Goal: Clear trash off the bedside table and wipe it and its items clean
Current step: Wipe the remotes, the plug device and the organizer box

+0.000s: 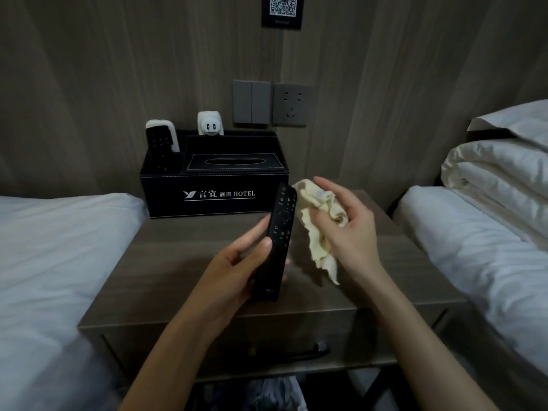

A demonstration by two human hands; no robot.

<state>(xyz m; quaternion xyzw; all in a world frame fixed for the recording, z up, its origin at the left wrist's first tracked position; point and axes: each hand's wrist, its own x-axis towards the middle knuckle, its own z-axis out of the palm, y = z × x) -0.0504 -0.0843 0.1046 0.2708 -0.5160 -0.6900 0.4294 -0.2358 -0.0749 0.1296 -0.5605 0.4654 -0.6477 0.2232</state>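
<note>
Blurred pale fabric lay nearest, low under the front of the bedside table, too unclear to identify. Just above it, a dark drawer handle ran along the table's front panel.

Over the brown tabletop, the left hand gripped a black remote by its lower half, thumb on the left edge and fingers curled behind. The remote was lifted off the table, buttons facing the viewer, its top end tilted away toward the back. Just beside its upper right edge, the right hand clutched a bunched pale yellow cloth, fingers curled around it, with one end hanging down. Whether the cloth touched the remote could not be told.

Behind the hands, at the back of the table, stood a black organizer box printed with white hotel lettering. Its left compartment held a second black remote standing upright, with a white remote behind it. A white plug adapter stuck up from the rear compartment, and a tissue slot sat in the lid on the right.

White beds flanked the table: the left bed and the right bed, the latter carrying a folded duvet.

Farthest, on the wood-grain wall, were grey switches, a socket just beside them, and a QR code sign higher up.
</note>
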